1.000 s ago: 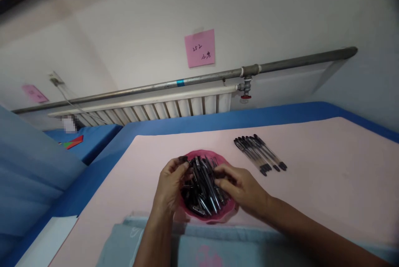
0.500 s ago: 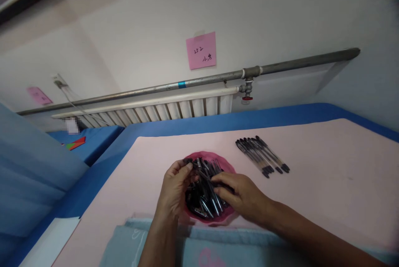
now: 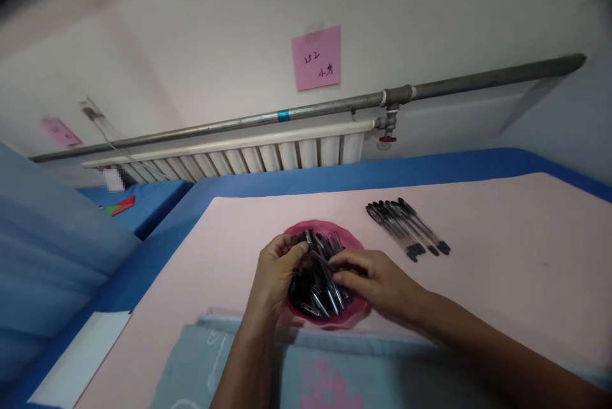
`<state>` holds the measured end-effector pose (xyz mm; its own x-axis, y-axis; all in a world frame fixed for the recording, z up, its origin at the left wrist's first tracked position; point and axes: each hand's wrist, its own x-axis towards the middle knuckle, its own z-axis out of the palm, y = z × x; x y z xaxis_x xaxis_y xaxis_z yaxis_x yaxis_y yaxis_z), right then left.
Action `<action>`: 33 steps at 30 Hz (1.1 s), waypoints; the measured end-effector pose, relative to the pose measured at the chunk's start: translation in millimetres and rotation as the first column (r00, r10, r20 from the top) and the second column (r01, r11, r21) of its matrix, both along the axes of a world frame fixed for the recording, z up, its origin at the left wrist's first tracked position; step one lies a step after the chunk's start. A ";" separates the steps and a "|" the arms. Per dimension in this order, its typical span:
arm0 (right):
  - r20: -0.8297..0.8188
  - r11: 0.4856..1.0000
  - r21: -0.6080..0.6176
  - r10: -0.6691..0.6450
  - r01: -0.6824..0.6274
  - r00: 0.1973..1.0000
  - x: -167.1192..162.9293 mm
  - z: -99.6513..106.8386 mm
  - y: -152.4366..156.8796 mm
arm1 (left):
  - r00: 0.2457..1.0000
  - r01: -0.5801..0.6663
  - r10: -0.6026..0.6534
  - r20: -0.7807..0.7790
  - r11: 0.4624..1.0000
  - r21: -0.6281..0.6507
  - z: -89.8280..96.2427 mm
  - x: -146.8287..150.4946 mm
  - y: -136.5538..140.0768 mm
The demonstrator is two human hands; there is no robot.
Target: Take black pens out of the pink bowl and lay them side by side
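A pink scalloped basket [image 3: 306,225] holds many loose black pen parts [image 3: 329,294], clear barrels and dark caps among them. Over its left side, my left hand [image 3: 275,272] pinches the upper end of a slim pen [image 3: 321,260], its thumb and fingertips closed. My right hand [image 3: 377,278] grips the pen's other end over the basket's right side, fingers curled round it. The pen slants between both hands; its ends are hidden by the fingers. Right of the basket, several capped black pens [image 3: 404,227] lie side by side in a slanting row.
Pink sheeting [image 3: 502,269] covers the blue table [image 3: 287,186]. A folded blue-green cloth [image 3: 268,371] lies along the near edge. White paper [image 3: 81,358] rests at the lower left, near a blue curtain [image 3: 43,256]. Behind are a radiator [image 3: 272,157] and pipe [image 3: 329,106].
The view has tilted down a little, shifting the scene slightly. My hands still hold the pen over the basket, with the fingers of my left hand a little nearer my right.
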<state>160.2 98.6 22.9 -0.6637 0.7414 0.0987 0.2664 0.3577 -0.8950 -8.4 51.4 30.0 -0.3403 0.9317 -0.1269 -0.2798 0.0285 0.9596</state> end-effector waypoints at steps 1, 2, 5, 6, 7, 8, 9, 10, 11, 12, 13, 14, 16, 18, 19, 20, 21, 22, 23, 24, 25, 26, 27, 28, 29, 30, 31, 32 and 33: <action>-0.016 1.000 -0.024 -0.011 0.010 1.000 -0.1 -0.7 0.0 | 1.000 0.004 -0.004 -0.004 1.000 0.002 -1.1 0.7 0.0; -0.033 0.999 -0.047 -0.021 0.020 0.999 -0.2 -1.8 0.0 | 1.000 0.005 -0.004 -0.007 1.000 0.004 -2.2 1.8 0.0; -0.083 0.994 -0.095 -0.057 0.049 0.995 -0.6 -5.7 0.0 | 1.000 0.015 -0.015 -0.009 1.000 0.003 -5.0 7.0 0.7; -0.094 0.993 -0.105 -0.070 0.060 0.993 -0.6 -6.8 0.1 | 1.000 0.024 -0.024 -0.007 1.000 -0.001 -5.5 9.1 1.0; -0.105 0.991 -0.112 -0.084 0.072 0.991 -0.6 -7.6 0.3 | 0.999 0.036 -0.036 -0.004 0.999 -0.006 -5.8 11.3 1.3; -0.114 0.990 -0.118 -0.094 0.081 0.989 -0.6 -8.3 0.6 | 0.999 0.050 -0.050 -0.002 0.999 -0.011 -5.9 13.3 1.4; -0.123 0.988 -0.125 -0.103 0.088 0.987 -0.5 -8.9 0.9 | 0.998 0.061 -0.061 -0.003 0.998 -0.016 -6.0 15.3 1.4; -0.131 0.987 -0.132 -0.105 0.088 0.986 -0.3 -9.5 1.2 | 0.998 0.068 -0.068 -0.007 0.998 -0.017 -6.1 17.0 1.2; -0.141 0.987 -0.137 -0.104 0.085 0.984 -0.1 -10.2 1.5 | 0.997 0.072 -0.072 -0.015 0.997 -0.016 -6.2 18.5 0.8; -0.149 0.987 -0.140 -0.104 0.083 0.983 0.1 -10.9 1.6 | 0.997 0.076 -0.076 -0.031 0.997 -0.011 -6.5 19.8 0.4; -0.155 0.986 -0.144 -0.104 0.082 0.982 0.3 -11.6 1.7 | 0.995 0.082 -0.082 -0.056 0.997 -0.006 -7.0 20.7 0.0; -0.160 0.986 -0.148 -0.104 0.081 0.982 0.5 -12.3 1.8 | 0.992 0.089 -0.089 -0.086 0.996 -0.003 -7.5 21.1 -0.5; -0.169 0.983 -0.162 -0.111 0.084 0.979 0.6 -12.8 2.6 | 0.982 0.106 -0.105 -0.156 0.994 -0.002 -8.7 20.8 -1.1; -0.198 0.977 -0.183 -0.148 0.111 0.969 0.7 -12.0 4.9 | 0.962 0.098 -0.095 -0.254 0.995 0.000 -9.7 19.0 -1.2; -0.225 0.971 -0.192 -0.182 0.140 0.957 0.8 -11.2 6.6 | 0.941 0.085 -0.078 -0.330 0.996 0.006 -10.1 17.9 -1.2; -0.256 0.963 -0.199 -0.229 0.180 0.939 0.9 -10.4 8.7 | 0.901 0.076 -0.062 -0.430 0.997 0.015 -10.3 17.1 -1.1; -0.284 0.953 -0.204 -0.277 0.225 0.918 1.2 -9.7 10.8 | 0.836 0.085 -0.059 -0.546 0.996 0.022 -10.5 16.8 -1.1; -0.308 0.942 -0.208 -0.320 0.265 0.896 1.5 -9.2 12.8 | 0.746 0.112 -0.071 -0.663 0.993 0.020 -10.7 17.1 -1.3; -0.326 0.932 -0.211 -0.352 0.295 0.878 1.8 -9.1 14.4 | 0.635 0.156 -0.100 -0.766 0.988 0.001 -10.8 18.0 -1.6; -0.337 0.925 -0.215 -0.370 0.312 0.866 2.1 -9.2 15.6 | 0.518 0.202 -0.137 -0.845 0.979 -0.035 -11.0 19.6 -2.1; -0.343 0.922 -0.221 -0.378 0.317 0.860 2.4 -9.5 16.3 | 0.403 0.237 -0.176 -0.898 0.968 -0.083 -11.3 21.5 -2.7; -0.346 0.921 -0.227 -0.379 0.315 0.858 2.7 -10.0 16.7 | 0.302 0.252 -0.212 -0.930 0.958 -0.137 -11.6 23.5 -3.4; -0.346 0.922 -0.232 -0.377 0.311 0.859 2.8 -10.5 16.9 | 0.217 0.248 -0.243 -0.946 0.951 -0.187 -12.0 25.2 -4.1; -0.344 0.923 -0.235 -0.372 0.304 0.862 2.9 -11.0 16.9 | 0.148 0.230 -0.267 -0.952 0.946 -0.229 -12.3 26.3 -4.6; -0.340 0.924 -0.238 -0.368 0.300 0.865 3.0 -11.5 16.9 | 0.096 0.202 -0.286 -0.954 0.944 -0.262 -12.6 26.9 -5.0; -0.336 0.925 -0.240 -0.365 0.296 0.868 3.0 -11.8 17.0 | 0.057 0.175 -0.300 -0.952 0.942 -0.286 -12.8 26.7 -5.2; -0.335 0.925 -0.242 -0.364 0.294 0.869 3.0 -12.0 17.1 | 0.030 0.152 -0.313 -0.949 0.940 -0.305 -12.9 26.0 -5.2; -0.332 0.925 -0.245 -0.361 0.290 0.871 3.1 -12.1 17.2 | 0.016 0.132 -0.321 -0.947 0.939 -0.316 -13.0 24.8 -5.1; -0.332 0.926 -0.246 -0.359 0.287 0.872 3.2 -12.1 17.3 | 0.010 0.121 -0.326 -0.945 0.939 -0.323 -13.1 23.5 -5.0</action>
<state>163.4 115.9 10.8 -0.3271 0.9363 0.1277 -0.0194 0.1284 -0.9915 15.1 46.4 16.8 -0.0167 0.9997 0.0150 0.9533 0.0114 0.3017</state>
